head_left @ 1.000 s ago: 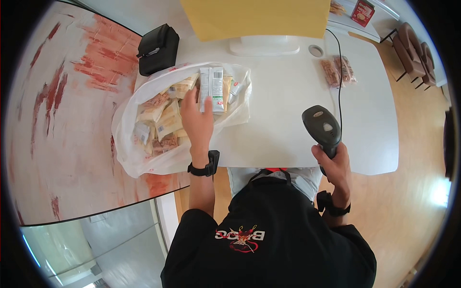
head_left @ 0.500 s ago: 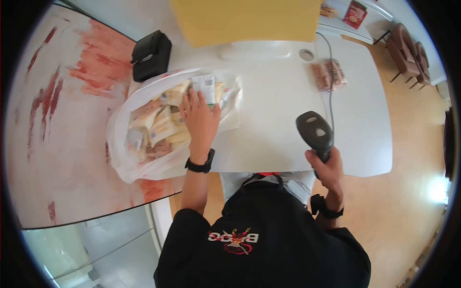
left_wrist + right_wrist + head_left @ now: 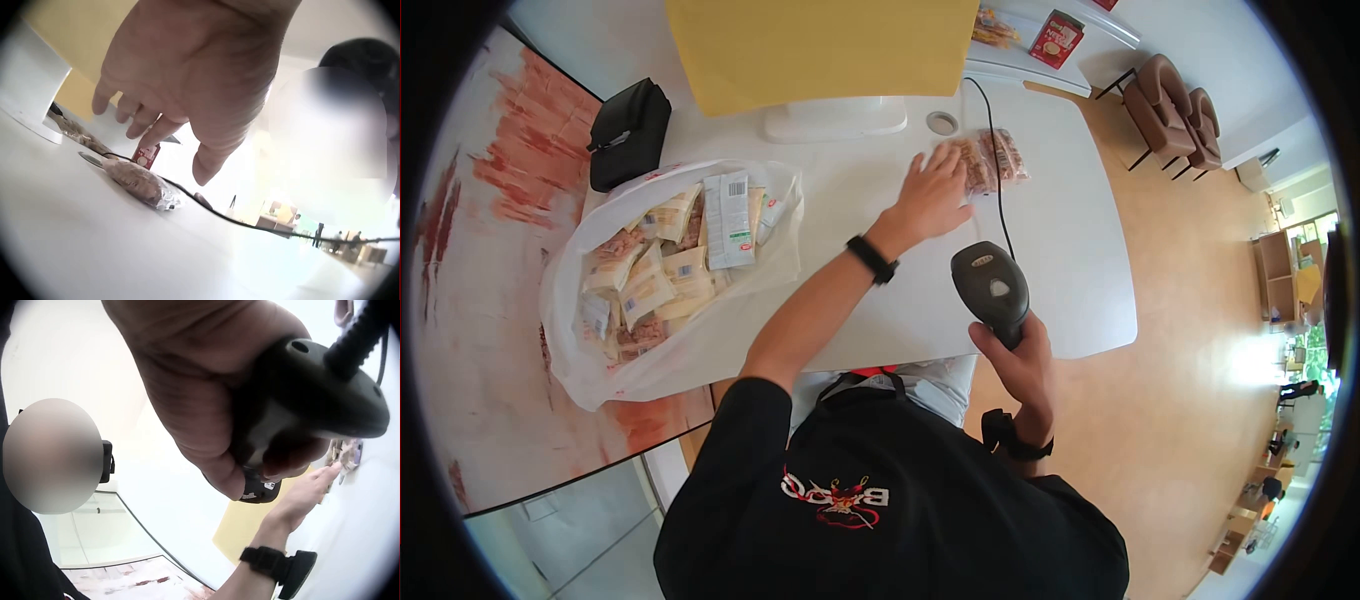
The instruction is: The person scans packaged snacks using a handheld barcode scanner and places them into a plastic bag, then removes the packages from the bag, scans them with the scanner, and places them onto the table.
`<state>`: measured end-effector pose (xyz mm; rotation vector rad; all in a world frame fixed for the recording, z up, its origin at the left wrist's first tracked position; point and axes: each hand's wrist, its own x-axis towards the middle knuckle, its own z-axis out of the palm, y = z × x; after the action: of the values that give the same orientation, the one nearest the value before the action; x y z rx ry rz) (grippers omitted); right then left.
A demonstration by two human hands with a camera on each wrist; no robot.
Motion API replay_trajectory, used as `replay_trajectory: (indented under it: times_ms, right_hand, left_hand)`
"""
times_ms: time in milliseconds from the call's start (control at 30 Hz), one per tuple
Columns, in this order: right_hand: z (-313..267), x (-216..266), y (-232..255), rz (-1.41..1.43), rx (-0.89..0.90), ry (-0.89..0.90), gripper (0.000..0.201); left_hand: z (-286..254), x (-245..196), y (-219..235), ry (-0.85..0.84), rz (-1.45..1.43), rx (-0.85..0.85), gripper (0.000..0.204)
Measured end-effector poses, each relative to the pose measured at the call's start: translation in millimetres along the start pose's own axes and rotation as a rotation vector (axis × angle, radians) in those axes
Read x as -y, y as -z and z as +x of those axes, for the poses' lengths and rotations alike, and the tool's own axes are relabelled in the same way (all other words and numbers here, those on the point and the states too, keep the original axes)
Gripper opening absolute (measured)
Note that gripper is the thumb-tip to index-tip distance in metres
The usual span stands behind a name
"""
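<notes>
My right hand point(image 3: 1028, 365) grips a black barcode scanner point(image 3: 988, 283) by its handle, held over the front of the white desk point(image 3: 880, 320). In the right wrist view, the fingers wrap round the scanner point(image 3: 340, 403). My left hand point(image 3: 933, 200) is stretched across the desk with fingers extended, its fingertips right at two clear packets of brownish food point(image 3: 976, 168). In the left wrist view, the hand point(image 3: 187, 69) hovers above a packet point(image 3: 144, 183) with nothing in its fingers. A white plastic bag point(image 3: 565, 340) full of snack packets lies at the left, a silver-white packet point(image 3: 728, 225) on top.
The scanner's black cable point(image 3: 1001, 190) runs over the packets to the back. A monitor stand point(image 3: 835, 120) with a yellow cover point(image 3: 820, 50) stands behind. A black case point(image 3: 630, 135) sits beyond the bag. A red box point(image 3: 1057, 40) is at the back right.
My left hand has left the bag and swung right to the clear packets, its fingers empty. The silver-white packet stays in the bag. The right hand keeps hold of the scanner; the head view has turned right.
</notes>
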<state>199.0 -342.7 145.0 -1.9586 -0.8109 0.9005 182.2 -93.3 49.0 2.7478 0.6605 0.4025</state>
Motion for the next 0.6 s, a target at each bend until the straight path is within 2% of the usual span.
replay_trajectory:
  times_ms: [33,100,167,233,333,433,600]
  right_hand:
    - [-5.0,5.8,1.4,-0.003,-0.047,0.048,0.032]
    - [-11.8,10.4,4.2,-0.007,-0.095,0.102,0.031]
    - [-17.4,10.6,7.9,-0.085,-0.155,0.236,0.031]
    - [-23.2,13.4,12.0,-0.091,-0.144,0.25,0.031]
    - [-22.4,14.8,14.7,-0.091,-0.115,0.27,0.032]
    - [-18.9,16.7,13.4,-0.095,-0.106,0.275,0.032]
    - [-9.7,18.7,7.6,-0.084,-0.102,0.273,0.033]
  left_hand:
    - [16.8,-0.6,-7.2,-0.049,0.03,0.064,0.08]
    - [43.3,-1.3,-20.8,-0.086,0.079,0.079,0.085]
    - [63.1,-3.5,-34.1,-0.125,0.129,0.093,0.09]
    - [79.0,-7.2,-46.0,-0.182,0.183,0.11,0.097]
    - [94.1,-14.4,-58.5,-0.149,0.185,0.101,0.102]
    - [105.4,-20.4,-56.7,-0.077,0.214,0.192,0.102]
    - [113.9,-20.2,-58.2,-0.154,0.255,0.142,0.094]
